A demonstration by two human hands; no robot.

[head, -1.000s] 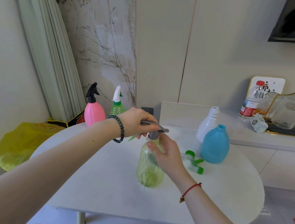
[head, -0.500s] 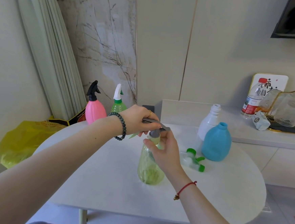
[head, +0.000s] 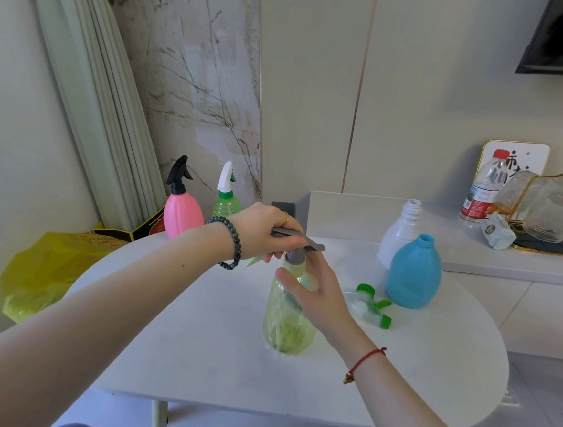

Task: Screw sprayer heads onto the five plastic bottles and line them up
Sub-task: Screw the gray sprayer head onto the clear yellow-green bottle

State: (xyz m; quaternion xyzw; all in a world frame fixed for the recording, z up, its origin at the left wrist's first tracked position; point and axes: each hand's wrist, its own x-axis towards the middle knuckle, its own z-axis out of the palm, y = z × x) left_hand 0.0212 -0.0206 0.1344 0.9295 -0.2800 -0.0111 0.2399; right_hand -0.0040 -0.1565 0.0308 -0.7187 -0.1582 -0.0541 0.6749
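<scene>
A pale yellow-green bottle (head: 286, 328) stands in the middle of the white table (head: 215, 353). My left hand (head: 262, 232) grips the grey sprayer head (head: 299, 243) sitting on its neck. My right hand (head: 314, 293) wraps the bottle's neck and shoulder just under the head. At the back left stand a pink bottle (head: 182, 214) with a black sprayer and a green bottle (head: 227, 202) with a white sprayer. A blue bottle (head: 413, 274) and a white bottle (head: 401, 233) stand open-necked at the right. Two loose sprayer heads with green collars (head: 370, 306) lie beside the blue bottle.
A counter (head: 472, 258) behind the table holds a water bottle (head: 482, 192), a crumpled wrapper (head: 497, 232) and a glass rack with a gold rim (head: 556, 208). A yellow plastic bag (head: 43, 268) sits left of the table. Pale slats (head: 97, 97) lean against the left wall.
My right hand has slid down and round the bottle's neck. My left hand still holds the grey head on top, and the bottle stays in place.
</scene>
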